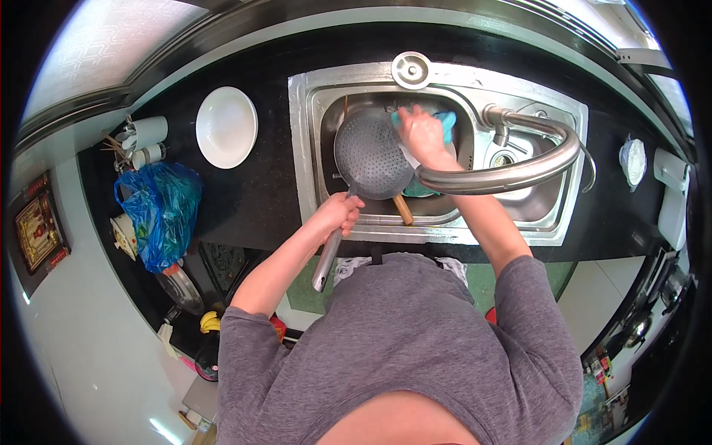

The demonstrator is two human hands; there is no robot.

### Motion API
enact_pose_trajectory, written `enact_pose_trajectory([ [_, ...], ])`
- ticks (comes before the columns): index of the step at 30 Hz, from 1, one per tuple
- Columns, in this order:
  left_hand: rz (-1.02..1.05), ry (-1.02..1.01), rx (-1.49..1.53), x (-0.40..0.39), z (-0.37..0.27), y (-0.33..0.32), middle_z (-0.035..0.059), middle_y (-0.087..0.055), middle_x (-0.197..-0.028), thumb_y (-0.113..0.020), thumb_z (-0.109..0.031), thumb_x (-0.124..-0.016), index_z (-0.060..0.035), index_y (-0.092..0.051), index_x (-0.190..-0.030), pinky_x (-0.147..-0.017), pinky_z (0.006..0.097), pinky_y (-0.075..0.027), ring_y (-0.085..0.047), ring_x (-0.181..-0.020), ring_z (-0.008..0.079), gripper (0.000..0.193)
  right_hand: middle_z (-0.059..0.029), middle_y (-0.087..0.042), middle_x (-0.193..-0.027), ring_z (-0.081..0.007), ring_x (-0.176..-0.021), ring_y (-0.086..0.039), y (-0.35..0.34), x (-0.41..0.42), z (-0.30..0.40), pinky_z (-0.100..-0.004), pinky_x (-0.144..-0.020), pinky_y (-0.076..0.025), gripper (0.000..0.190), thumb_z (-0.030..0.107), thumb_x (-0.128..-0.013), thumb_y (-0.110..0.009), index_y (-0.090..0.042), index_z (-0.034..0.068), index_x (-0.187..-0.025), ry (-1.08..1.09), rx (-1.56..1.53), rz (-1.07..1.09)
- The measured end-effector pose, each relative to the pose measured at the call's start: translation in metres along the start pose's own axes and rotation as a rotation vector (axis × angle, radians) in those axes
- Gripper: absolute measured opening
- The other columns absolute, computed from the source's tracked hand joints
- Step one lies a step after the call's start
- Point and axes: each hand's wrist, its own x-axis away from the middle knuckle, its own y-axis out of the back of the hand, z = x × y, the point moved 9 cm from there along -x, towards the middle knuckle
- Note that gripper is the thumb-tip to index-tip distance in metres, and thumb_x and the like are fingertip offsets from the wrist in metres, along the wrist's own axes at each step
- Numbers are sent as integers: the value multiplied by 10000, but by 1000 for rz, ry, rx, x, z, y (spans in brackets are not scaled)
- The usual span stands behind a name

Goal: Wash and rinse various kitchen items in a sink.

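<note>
My left hand (338, 213) is closed on the handle of a large perforated metal skimmer (374, 150), whose round bowl lies over the left basin of a stainless steel sink (384, 221). At the upper right edge of that bowl, my right hand (418, 129) grips a teal cloth (447, 125), partly hidden under the fingers. Whether the cloth touches the skimmer cannot be told. Below the bowl, a wooden handle (403, 210) leans out of the basin. Other items beneath the skimmer and my right forearm are mostly hidden.
A curved metal faucet (517, 179) arches over the sink, close to my right forearm. A round drain strainer (412, 70) sits on the sink's back rim. On the black counter to the left are a white bowl (227, 127), utensil holders (150, 133) and a blue plastic bag (164, 208).
</note>
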Motion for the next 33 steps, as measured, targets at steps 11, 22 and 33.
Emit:
enact_pose_trajectory([
  [11, -17, -44, 105, -7, -8, -18, -42, -419, -603, -554, -205, -923, -43, -539, -942, -352, 233, -320, -370, -424, 56, 164, -194, -637, -819, -384, -765, -659, -55, 39, 33, -492, -629, -529, 326, 323, -861, -622, -531, 83, -1062, -79, -58, 115],
  [22, 52, -55, -12, -7, -2, -34, -16, -406, -626, -435, -170, -972, -5, -469, -1016, -387, 281, -368, -380, -437, 88, 174, -215, -661, -863, -389, -803, -668, -71, 2, 2, -487, -677, -531, 304, 289, -886, -576, -534, 52, -1072, -332, -378, 244],
  [33, 54, -61, -28, -13, 1, -32, -1, -430, -654, -456, -144, -959, 9, -483, -1012, -372, 275, -371, -384, -429, 80, 164, -210, -655, -1066, -401, -1017, -613, -57, 17, 84, -520, -867, -464, 362, 355, -895, -582, -555, 127, -1175, 168, -911, 468],
])
